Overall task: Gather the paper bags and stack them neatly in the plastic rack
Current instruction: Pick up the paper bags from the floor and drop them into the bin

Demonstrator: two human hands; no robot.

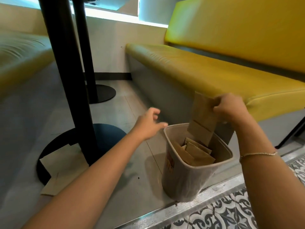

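While it is held: the right hand [228, 109] pinches the upper part of a flat brown paper bag [202, 119], fingers curled round its right edge, so the bag hangs upright with its lower end dipping inside the bin's rim.
Left hand: the left hand [149, 123] is held out just left of the bin's rim, fingers loosely spread and holding nothing; whether a fingertip touches the rim I cannot tell.
Bin: a beige plastic bin [186, 176] stands on the grey floor [140, 179], close to the base of the bench, with a red mark on its left wall.
Bags inside: several more brown bags [196, 154] lie in the bin, leaning and overlapping at different angles.
Bags on the floor: two flat bags [61, 167] lie to the left, partly on the round black foot of the nearer table leg [66, 63] and well apart from the bin.
Bench: a yellow padded bench [206, 68] runs behind the bin, its front corner just above the right hand.
Wrist: a thin bracelet [259, 154] circles the right wrist.
Near edge: a metal strip [189, 205] divides the grey floor from patterned tiles [231, 214].
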